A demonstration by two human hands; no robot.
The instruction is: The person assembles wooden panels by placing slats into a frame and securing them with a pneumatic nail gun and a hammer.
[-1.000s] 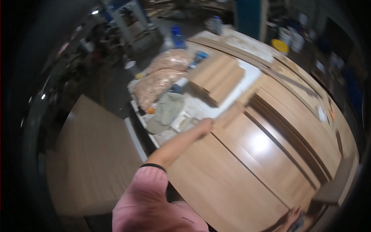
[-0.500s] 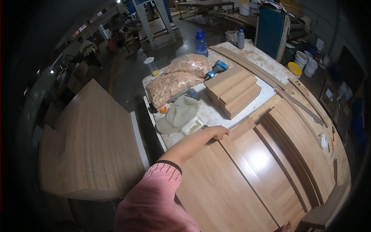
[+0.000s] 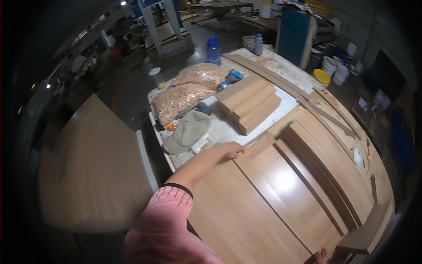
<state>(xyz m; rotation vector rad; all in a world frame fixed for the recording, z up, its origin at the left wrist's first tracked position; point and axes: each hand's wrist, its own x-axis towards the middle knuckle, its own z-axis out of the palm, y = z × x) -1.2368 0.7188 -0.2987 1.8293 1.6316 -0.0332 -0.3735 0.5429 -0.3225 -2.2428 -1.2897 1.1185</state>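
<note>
A wide light-brown wooden panel lies flat in front of me, and a second wooden board lies along its right side with a dark seam between them. My left hand is at the far end of that seam, its fingers curled over the panel's far edge. At the near end, low in the picture, my right hand holds the panel's edge; only some of its fingers show. Beside the second board rises a stack of long boards.
Across the bench stand a bundle of short wooden pieces, bags of wooden dowels, a cap, a blue drill and a blue jug. A large panel stack is on the left. Buckets stand beyond.
The whole view has shifted, so the bench and its things sit farther left in the picture. Both hands keep their places at the two ends of the seam.
</note>
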